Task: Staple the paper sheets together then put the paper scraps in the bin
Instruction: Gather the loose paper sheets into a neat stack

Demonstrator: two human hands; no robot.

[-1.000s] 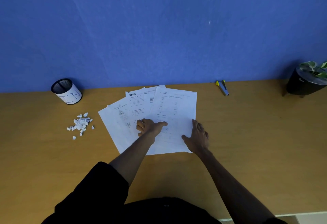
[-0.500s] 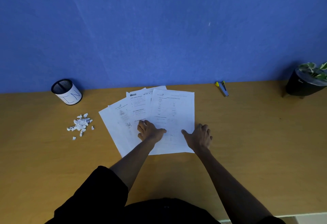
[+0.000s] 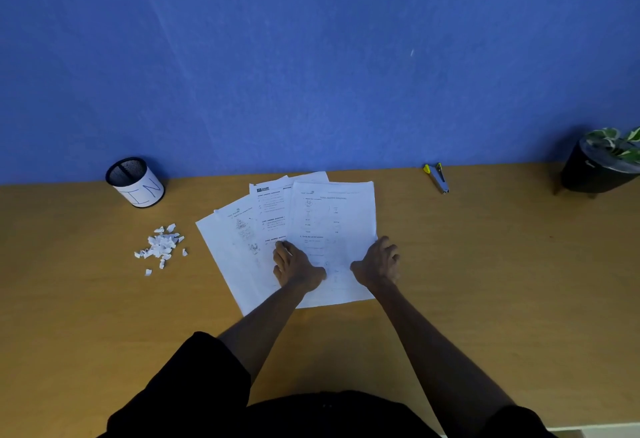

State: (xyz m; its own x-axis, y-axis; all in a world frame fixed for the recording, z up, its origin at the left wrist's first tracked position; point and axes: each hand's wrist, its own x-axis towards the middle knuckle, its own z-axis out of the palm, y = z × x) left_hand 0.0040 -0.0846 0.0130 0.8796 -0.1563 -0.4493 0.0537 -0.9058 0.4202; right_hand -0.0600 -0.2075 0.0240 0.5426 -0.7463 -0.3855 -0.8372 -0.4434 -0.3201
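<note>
Left hand (image 3: 298, 266) presses flat, fingers (image 3: 281, 251) spread and grasping nothing, on the fanned sheets (image 3: 332, 216). Right hand (image 3: 379, 264) has its fingers curled at the top sheet's right edge; whether they pinch it I cannot tell. The sheets lie mid-desk (image 3: 485, 264). Scraps (image 3: 161, 245) are piled to the left, near the bin (image 3: 136, 183). The stapler (image 3: 437, 178) lies far right by the wall.

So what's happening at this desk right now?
A person is gathering printed paper sheets fanned out on a wooden desk. The left hand presses on them, the right hand is at their right edge. The stapler lies untouched by the wall, and paper scraps sit loose near the mesh bin.
</note>
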